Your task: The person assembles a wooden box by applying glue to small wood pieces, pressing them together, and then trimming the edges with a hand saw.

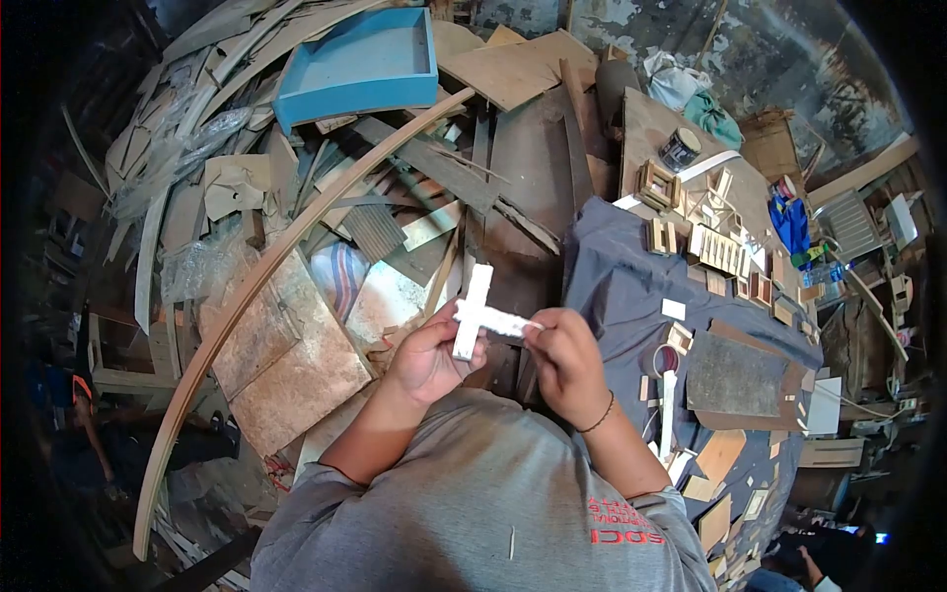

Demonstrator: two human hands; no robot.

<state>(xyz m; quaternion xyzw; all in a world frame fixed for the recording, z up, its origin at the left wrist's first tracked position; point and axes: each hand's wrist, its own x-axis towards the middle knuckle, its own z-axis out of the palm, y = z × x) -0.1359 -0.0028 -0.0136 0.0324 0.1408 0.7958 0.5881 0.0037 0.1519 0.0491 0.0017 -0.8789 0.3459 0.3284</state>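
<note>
In front of my chest, my left hand (pixel 422 360) is closed on a flat white piece (pixel 473 314) that stands roughly upright, its lower end at my fingers. A second white strip (pixel 505 324) with ragged edges runs across it to the right. My right hand (pixel 567 363) pinches the far end of this strip between thumb and fingers. Together the two pieces look like a cross. Bright glare hides their surface detail. To the right, a tape roll (pixel 648 362) lies on a dark cloth (pixel 614 296).
Small wooden frames (pixel 718 252), a sanding-type grey sheet (pixel 735 373), wood offcuts (pixel 722 454) and a can (pixel 681 148) lie on the right. Left are scrap boards (pixel 286 355), a long curved wooden strip (pixel 286 242) and a blue tray (pixel 430 44). Other people show at both lower edges.
</note>
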